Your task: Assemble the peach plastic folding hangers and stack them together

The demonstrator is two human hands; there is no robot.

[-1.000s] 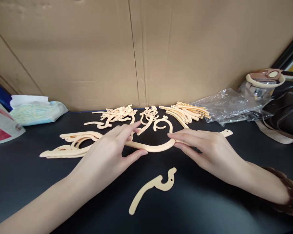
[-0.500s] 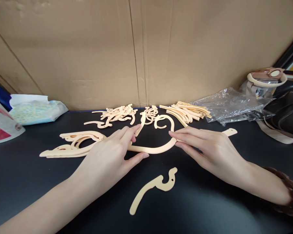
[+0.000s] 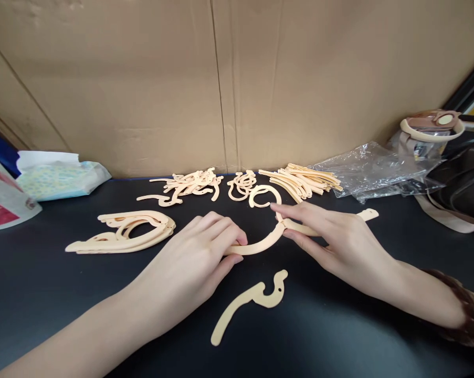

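A beige plastic folding clothes hanger point(image 3: 260, 245) lies between my hands, its curved hook point(image 3: 278, 197) pointing away from me. My left hand point(image 3: 205, 252) is closed around the left arm of the hanger, with its end hidden under the palm. My right hand point(image 3: 335, 247) pinches the right arm close to the central joint, index finger near the base of the hook. The tip of that right arm sticks out beyond the hand. In front of both hands, a loose hooked hanger arm point(image 3: 248, 304) lies flat on the black table.
Folded hangers point(image 3: 122, 247) are stacked at left. Along the cardboard wall point(image 3: 142, 94) lie piles of hooked arms point(image 3: 189, 184), hooks point(image 3: 242, 184) and slim strips point(image 3: 303, 181). A tissue pack point(image 3: 63, 178) stands back left; clear plastic bags point(image 3: 374, 170) and a bottle point(image 3: 431, 131) are at right.
My left hand has moved right and its fingers have closed over the hanger's left arm. The upright piece by its fingertips is now out of sight. My right index finger has lifted slightly, exposing the joint.
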